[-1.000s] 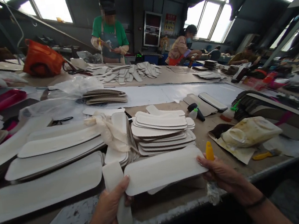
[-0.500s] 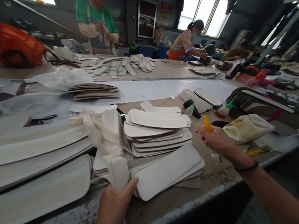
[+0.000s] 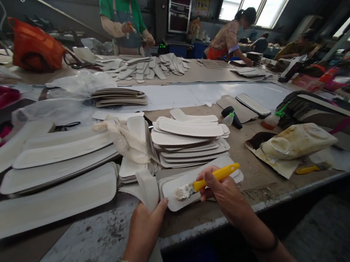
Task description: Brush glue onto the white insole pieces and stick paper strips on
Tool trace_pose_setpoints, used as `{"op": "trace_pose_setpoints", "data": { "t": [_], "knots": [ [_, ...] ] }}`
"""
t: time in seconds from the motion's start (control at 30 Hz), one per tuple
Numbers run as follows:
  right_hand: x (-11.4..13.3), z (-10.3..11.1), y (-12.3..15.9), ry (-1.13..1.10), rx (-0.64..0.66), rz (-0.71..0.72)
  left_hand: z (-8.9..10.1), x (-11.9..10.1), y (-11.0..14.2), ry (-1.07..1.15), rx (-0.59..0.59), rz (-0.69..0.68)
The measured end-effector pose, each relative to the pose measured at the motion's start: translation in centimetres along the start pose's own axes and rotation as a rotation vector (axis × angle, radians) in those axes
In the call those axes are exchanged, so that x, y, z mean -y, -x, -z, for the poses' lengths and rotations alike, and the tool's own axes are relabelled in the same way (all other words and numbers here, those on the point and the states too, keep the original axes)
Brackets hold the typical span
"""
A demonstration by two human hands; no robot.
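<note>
My right hand [image 3: 225, 191] grips a paintbrush by its yellow handle [image 3: 222, 174]. White paste clings to the bristles [image 3: 183, 192], which are over the top panel [image 3: 170, 189] of a low stack of white rounded panels. At the left end of that stack, my left hand [image 3: 148, 219] is closed around a pale strip [image 3: 148, 189]. Its thumb rests at the panel's edge, and the strip hangs down below the hand past the table edge. Just behind stands a taller pile of similar panels [image 3: 191, 135].
Long white panels [image 3: 51, 200] lie stacked at the left, near crumpled cream cloth [image 3: 127, 140]. A stained plastic container [image 3: 300, 140] and another yellow-handled brush [image 3: 309, 169] lie to the right. Co-workers stand across the table, one in a green top [image 3: 106, 2].
My right hand has swung left with the brush, from beside the container to over the panel stack. My left hand stays at the stack's left end. The view has shifted slightly.
</note>
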State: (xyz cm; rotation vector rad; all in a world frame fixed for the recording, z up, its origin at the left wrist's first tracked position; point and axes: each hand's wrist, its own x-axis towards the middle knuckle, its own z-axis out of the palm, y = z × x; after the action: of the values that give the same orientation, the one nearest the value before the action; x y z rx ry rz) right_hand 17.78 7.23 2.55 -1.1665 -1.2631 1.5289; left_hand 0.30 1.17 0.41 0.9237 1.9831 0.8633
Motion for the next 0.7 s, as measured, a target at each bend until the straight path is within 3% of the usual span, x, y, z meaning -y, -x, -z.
{"op": "trace_pose_setpoints", "data": {
  "t": [0.2, 0.47, 0.7],
  "knots": [
    [-0.6, -1.0, -0.1, 0.167, 0.033, -0.026, -0.6, 0.5, 0.0, 0.032, -0.002, 0.016],
    [-0.1, 1.6, 0.7, 0.411, -0.123, 0.059, -0.9, 0.5, 0.3, 0.132, -0.012, 0.029],
    [0.0, 0.2, 1.7, 0.268, -0.049, 0.035, -1.1, 0.7, 0.4, 0.176, -0.029, 0.098]
  ]
}}
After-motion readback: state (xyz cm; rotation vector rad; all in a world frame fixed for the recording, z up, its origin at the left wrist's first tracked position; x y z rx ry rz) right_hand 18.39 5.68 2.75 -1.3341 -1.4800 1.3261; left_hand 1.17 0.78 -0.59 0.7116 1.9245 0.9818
